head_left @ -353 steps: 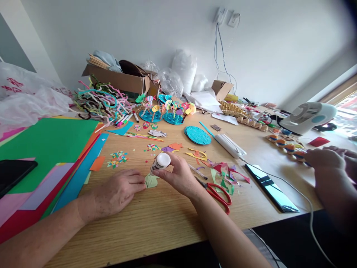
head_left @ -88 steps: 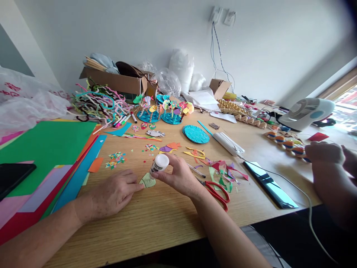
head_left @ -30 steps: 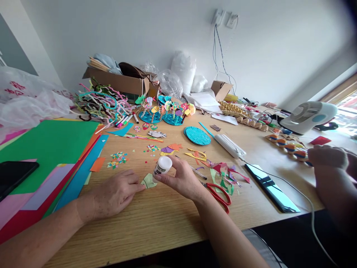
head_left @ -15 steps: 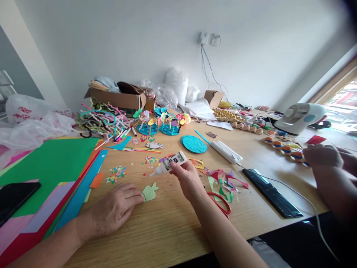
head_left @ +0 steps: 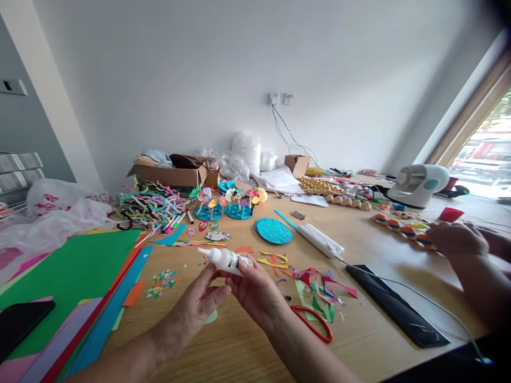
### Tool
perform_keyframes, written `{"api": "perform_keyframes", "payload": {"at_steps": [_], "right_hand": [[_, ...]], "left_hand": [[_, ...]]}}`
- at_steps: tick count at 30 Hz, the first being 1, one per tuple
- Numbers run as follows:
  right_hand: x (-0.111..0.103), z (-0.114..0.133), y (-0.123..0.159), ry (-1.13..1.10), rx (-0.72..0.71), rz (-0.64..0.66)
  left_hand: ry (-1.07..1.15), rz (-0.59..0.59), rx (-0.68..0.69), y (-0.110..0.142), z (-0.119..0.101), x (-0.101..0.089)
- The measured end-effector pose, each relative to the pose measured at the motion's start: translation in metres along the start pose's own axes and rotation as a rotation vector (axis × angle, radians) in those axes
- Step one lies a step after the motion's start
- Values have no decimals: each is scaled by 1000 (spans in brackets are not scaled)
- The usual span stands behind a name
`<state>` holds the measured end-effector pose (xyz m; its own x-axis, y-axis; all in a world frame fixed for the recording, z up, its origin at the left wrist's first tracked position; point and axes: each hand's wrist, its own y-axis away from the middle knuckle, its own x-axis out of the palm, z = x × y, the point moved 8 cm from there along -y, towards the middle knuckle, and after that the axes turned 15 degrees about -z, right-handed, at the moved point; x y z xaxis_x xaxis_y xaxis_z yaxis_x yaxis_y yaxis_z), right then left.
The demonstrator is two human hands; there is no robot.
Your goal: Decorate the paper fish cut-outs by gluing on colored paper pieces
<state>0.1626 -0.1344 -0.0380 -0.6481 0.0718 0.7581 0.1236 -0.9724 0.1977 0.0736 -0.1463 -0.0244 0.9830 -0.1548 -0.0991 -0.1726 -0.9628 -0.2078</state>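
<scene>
Head view, as I stand near, shows two hands close together above the wooden bench (head_left: 225,357). Right hand (head_left: 257,292) is clamped around the body of a white bottle (head_left: 229,260), which lies almost flat in the air, its narrow nozzle (head_left: 205,251) pointing to the left and a little upward. Left hand (head_left: 195,302) is just beside, half curled below the nozzle; whether it touches the bottle or holds something small, I cannot tell.

For doing this well, in my opinion, the grip should be firm but not squeezing, and the tip kept raised, so that nothing may drip by accident. Fingers should also keep away from the pale green paper piece (head_left: 211,317), which lies on the bench under the hands, partly hidden.

Farther out, red-handled scissors (head_left: 311,323) and paper scraps (head_left: 319,292) are to the right, confetti (head_left: 162,282) and coloured sheets (head_left: 80,260) to the left. Blue discs (head_left: 273,231) lie beyond. At far right is another person's hand (head_left: 459,239).
</scene>
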Motion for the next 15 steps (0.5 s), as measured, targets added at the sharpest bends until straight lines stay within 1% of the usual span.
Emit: {"api": "perform_keyframes", "payload": {"at_steps": [2,3,4,5,6,8,9,10,13,15], "right_hand": [[0,-1,5,46,7,9],[-3,-1,5,125,9,4],[-7,1,5,248,-6,-7],[-12,6,4,404,-49,-30],[-16,14,2,572,-129,-58],[-19,36,-2,851,-342,-122],[-16,44,-3,938,-429,-134],[-12,49,-6,999,-483,-126],[3,46,-16,1122,-513,-51],[11,42,-25,1168,-539,-48]], "left_hand": [[111,-80,-18,-6,-7,10],[142,-110,-37,-10,-6,12],[160,-130,-59,-13,-4,12],[168,-140,-74,-17,-1,11],[168,-142,-78,-21,2,8],[138,-120,-70,-29,8,3],[111,-97,-66,-33,12,1],[81,-63,-62,-36,15,1],[28,10,-24,-46,21,4],[13,-1,2,-54,24,4]]}}
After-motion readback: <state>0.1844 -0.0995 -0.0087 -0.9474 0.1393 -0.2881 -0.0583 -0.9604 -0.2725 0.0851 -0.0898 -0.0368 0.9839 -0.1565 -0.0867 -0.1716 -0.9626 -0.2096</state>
